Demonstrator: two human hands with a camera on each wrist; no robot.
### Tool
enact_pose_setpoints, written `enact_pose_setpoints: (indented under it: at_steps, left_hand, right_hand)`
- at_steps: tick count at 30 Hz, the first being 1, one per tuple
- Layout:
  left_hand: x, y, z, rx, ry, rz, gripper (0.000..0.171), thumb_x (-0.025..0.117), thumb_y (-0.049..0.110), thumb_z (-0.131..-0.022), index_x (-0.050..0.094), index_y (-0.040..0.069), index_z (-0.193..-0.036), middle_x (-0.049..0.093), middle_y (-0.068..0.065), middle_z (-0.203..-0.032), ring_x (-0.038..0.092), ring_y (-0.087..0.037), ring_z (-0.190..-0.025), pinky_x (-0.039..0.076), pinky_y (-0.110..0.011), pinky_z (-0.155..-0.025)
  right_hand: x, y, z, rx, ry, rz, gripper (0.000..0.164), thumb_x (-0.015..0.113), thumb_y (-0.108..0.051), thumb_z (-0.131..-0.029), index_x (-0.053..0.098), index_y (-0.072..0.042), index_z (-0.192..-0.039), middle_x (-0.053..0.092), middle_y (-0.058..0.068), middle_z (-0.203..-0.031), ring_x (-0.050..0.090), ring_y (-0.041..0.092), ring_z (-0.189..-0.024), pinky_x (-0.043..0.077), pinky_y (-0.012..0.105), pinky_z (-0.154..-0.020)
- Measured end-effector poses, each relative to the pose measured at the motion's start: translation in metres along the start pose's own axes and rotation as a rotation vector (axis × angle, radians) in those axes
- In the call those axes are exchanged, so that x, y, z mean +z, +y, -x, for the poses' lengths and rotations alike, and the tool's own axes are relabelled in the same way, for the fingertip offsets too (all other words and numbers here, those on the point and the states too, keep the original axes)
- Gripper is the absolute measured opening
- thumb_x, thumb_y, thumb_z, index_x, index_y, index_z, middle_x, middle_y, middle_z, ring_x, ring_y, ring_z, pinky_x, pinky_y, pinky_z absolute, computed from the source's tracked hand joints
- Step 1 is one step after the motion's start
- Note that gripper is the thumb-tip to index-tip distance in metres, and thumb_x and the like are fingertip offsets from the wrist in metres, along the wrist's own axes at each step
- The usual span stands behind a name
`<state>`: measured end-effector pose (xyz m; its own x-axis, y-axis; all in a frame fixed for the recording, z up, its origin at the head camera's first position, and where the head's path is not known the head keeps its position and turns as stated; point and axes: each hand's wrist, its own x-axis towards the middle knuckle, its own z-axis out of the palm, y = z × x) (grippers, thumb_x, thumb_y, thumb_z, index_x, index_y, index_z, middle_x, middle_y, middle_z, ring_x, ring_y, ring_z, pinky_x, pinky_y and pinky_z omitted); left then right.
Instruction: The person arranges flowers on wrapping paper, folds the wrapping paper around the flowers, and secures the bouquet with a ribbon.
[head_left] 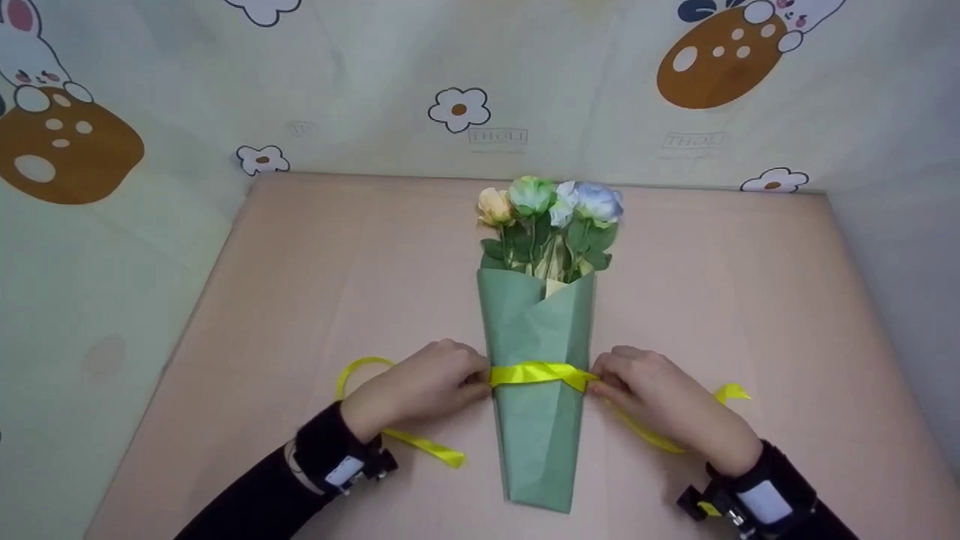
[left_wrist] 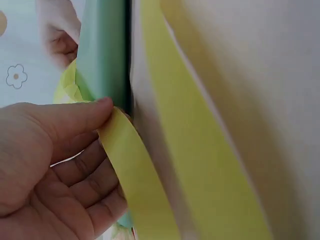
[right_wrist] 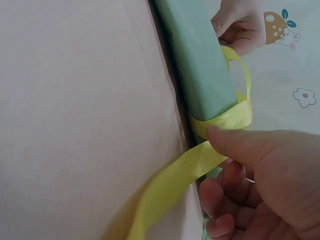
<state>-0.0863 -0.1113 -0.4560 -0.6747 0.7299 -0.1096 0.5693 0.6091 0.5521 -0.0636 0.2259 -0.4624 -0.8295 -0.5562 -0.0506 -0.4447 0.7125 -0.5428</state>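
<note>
A bouquet wrapped in green paper [head_left: 536,442] lies on the table, its orange, green, white and blue flowers [head_left: 532,196] pointing to the back. Across the wrap's middle runs a yellow ribbon [head_left: 536,373]. At the bouquet's left edge my left hand [head_left: 431,379] pinches the ribbon between thumb and fingers; in the left wrist view a ribbon tail [left_wrist: 142,185] hangs from that pinch. On the opposite edge my right hand [head_left: 652,390] pinches the ribbon too, and its tail [right_wrist: 170,185] trails off in the right wrist view. The ribbon's underside behind the wrap is hidden.
The pinkish tabletop [head_left: 360,277] extends on both sides of the bouquet. A loose ribbon end [head_left: 442,452] lies by my left wrist, another ribbon end [head_left: 733,391] beside my right forearm. A printed cloth [head_left: 375,82] with flowers and rabbits hangs behind the table.
</note>
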Motion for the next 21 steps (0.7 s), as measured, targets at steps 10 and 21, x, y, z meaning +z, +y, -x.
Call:
enact_pose_setpoints:
  at_steps: [10, 21]
  left_hand:
    - [-0.023, -0.029, 0.025, -0.02, -0.097, 0.001, 0.024, 0.076, 0.011, -0.102, 0.072, 0.016, -0.079, 0.051, 0.012, -0.067, 0.045, -0.006, -0.063, 0.042, -0.025, -0.063]
    - [-0.04, -0.071, 0.053, -0.078, -0.155, -0.003, 0.025, 0.074, 0.003, -0.101, 0.073, 0.017, -0.081, 0.054, 0.014, -0.071, 0.046, -0.006, -0.065, 0.044, -0.025, -0.064]
  right_hand:
    - [-0.014, 0.024, 0.029, -0.025, -0.039, 0.106, 0.014, 0.074, -0.011, -0.105, 0.073, -0.016, -0.092, 0.052, -0.014, -0.076, 0.047, 0.002, -0.066, 0.046, 0.023, -0.06]
    - [-0.036, 0.067, 0.058, 0.048, -0.051, 0.159, 0.011, 0.074, -0.011, -0.105, 0.076, -0.014, -0.095, 0.056, -0.015, -0.077, 0.047, 0.002, -0.068, 0.047, 0.024, -0.06]
